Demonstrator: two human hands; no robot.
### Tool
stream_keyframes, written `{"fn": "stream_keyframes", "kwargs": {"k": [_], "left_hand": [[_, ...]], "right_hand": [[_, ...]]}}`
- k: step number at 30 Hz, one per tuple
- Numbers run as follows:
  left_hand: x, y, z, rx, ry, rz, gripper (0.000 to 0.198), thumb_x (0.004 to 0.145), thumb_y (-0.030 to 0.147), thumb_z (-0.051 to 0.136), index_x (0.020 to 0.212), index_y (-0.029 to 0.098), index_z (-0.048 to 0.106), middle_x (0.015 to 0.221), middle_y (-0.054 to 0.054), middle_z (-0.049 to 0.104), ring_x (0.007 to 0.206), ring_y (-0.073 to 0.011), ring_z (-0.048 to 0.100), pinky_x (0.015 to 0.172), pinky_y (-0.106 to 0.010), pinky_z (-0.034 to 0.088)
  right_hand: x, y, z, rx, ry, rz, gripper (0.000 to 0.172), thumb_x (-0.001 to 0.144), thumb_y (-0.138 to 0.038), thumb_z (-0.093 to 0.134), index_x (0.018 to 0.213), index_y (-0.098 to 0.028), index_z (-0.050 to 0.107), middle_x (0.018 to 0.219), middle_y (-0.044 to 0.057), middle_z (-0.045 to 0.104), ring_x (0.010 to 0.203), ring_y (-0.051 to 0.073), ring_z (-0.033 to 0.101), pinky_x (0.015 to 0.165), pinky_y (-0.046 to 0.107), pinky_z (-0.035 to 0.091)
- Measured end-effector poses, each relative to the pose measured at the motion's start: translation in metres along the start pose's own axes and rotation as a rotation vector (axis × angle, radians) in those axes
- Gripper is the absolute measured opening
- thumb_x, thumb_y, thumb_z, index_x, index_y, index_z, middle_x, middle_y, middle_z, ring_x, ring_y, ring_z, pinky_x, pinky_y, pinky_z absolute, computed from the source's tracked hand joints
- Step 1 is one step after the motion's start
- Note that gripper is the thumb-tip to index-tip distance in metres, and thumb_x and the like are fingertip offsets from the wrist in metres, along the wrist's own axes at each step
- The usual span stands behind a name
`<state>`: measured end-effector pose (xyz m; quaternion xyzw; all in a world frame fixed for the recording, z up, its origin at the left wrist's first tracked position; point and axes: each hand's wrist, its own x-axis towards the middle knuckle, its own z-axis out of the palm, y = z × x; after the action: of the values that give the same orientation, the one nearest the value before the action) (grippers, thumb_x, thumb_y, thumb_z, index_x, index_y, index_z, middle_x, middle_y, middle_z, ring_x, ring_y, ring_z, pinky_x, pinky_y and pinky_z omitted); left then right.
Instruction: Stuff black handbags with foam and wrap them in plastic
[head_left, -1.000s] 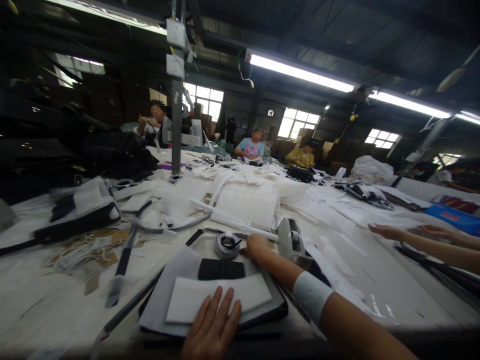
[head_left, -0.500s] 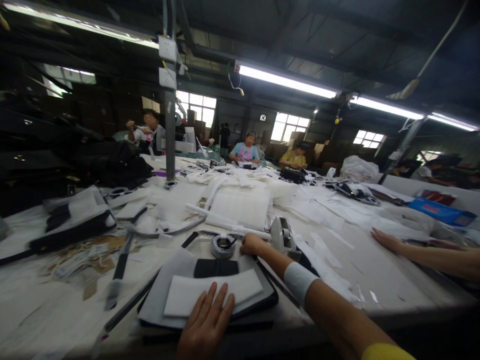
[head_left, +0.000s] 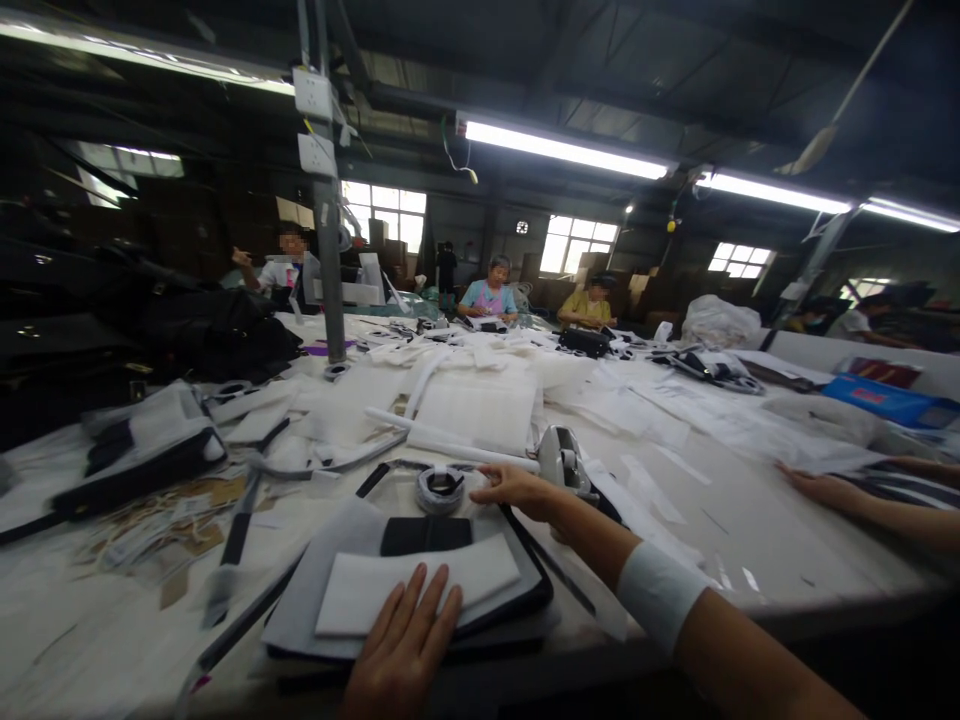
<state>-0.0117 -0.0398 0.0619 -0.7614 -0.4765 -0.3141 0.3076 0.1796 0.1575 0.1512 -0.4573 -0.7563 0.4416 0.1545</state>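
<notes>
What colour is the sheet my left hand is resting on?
White; the foam sheet under the left hand shows best in the head view.

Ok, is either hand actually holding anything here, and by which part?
Nothing is gripped. The left hand lies flat on the white foam sheet; the right hand is open, fingertips beside the tape roll.

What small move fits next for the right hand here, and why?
Probably close the right hand on the tape roll: its fingers are open just beside it, while the left hand lies flat on the white sheet.
</notes>
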Motion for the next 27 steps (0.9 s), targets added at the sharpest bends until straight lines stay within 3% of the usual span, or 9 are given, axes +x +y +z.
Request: {"fn": "stream_keyframes", "kwargs": {"k": [6,10,16,23,27], "left_hand": [[0.004,0.001,-0.005,-0.027,-0.012,-0.011,0.046,0.101,0.012,0.028,0.131,0.026,0.06,0.14,0.002,0.057,0.131,-0.0182,0.05,0.12,-0.033,0.023],[0.007,-0.004,-0.01,-0.035,-0.025,0.017,0.042,0.103,0.019,0.029,0.131,0.025,0.06,0.138,0.001,0.059,0.128,-0.0179,0.053,0.121,-0.033,0.02],[0.007,-0.012,-0.013,0.077,-0.105,0.15,0.045,0.101,0.015,0.029,0.138,0.024,0.054,0.141,-0.001,0.056,0.128,-0.0201,0.053,0.121,-0.037,0.019],[0.008,-0.011,-0.016,0.102,-0.154,0.151,0.047,0.101,0.014,0.028,0.139,0.025,0.052,0.144,-0.001,0.053,0.13,-0.0217,0.051,0.115,-0.035,0.032],[0.007,-0.006,-0.013,0.046,-0.145,0.065,0.046,0.102,0.016,0.026,0.138,0.025,0.053,0.145,0.0,0.052,0.133,-0.0217,0.049,0.114,-0.036,0.032]], "right_hand": [[-0.011,-0.005,-0.009,-0.13,-0.039,-0.144,0.022,0.082,-0.032,0.069,0.095,-0.014,0.068,0.089,0.003,0.072,0.083,0.019,0.066,0.074,0.027,0.05],[-0.024,-0.008,-0.01,-0.318,-0.064,-0.253,0.012,0.083,-0.024,0.067,0.093,-0.019,0.067,0.102,0.004,0.071,0.096,0.021,0.065,0.085,0.029,0.047],[-0.037,-0.011,-0.004,-0.571,-0.147,-0.284,0.02,0.087,-0.026,0.062,0.107,-0.021,0.063,0.096,0.008,0.073,0.091,0.027,0.067,0.078,0.034,0.047],[-0.039,-0.036,-0.007,-0.64,-0.109,-0.25,0.018,0.081,-0.014,0.064,0.097,-0.022,0.066,0.095,0.005,0.074,0.091,0.023,0.067,0.076,0.028,0.045],[-0.059,-0.046,-0.013,-0.605,-0.086,-0.239,0.033,0.079,-0.015,0.068,0.111,-0.023,0.061,0.099,0.004,0.072,0.093,0.021,0.067,0.079,0.027,0.047]]}}
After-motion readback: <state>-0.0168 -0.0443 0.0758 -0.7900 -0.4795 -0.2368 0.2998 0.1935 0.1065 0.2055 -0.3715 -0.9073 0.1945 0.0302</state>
